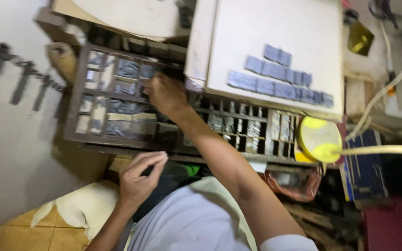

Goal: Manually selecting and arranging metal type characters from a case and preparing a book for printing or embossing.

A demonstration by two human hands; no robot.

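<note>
A dark wooden type case (77,88) with many small compartments of grey metal type pieces lies in front of me. My right hand (166,95) reaches across into a compartment near the case's middle, fingers curled down among the pieces; what it grips is hidden. My left hand (138,179) hovers below the case's front edge, fingers pinched together around something small and dark. On a white board (238,32) to the right, rows of grey metal type blocks (280,79) are lined up.
A yellow round tape roll (319,139) sits at the case's right end. A pale cable (382,149) crosses on the right. Blue books (364,172) and a brown bag (294,183) lie below. A white wall is at left, a cloth bundle (87,207) at lower left.
</note>
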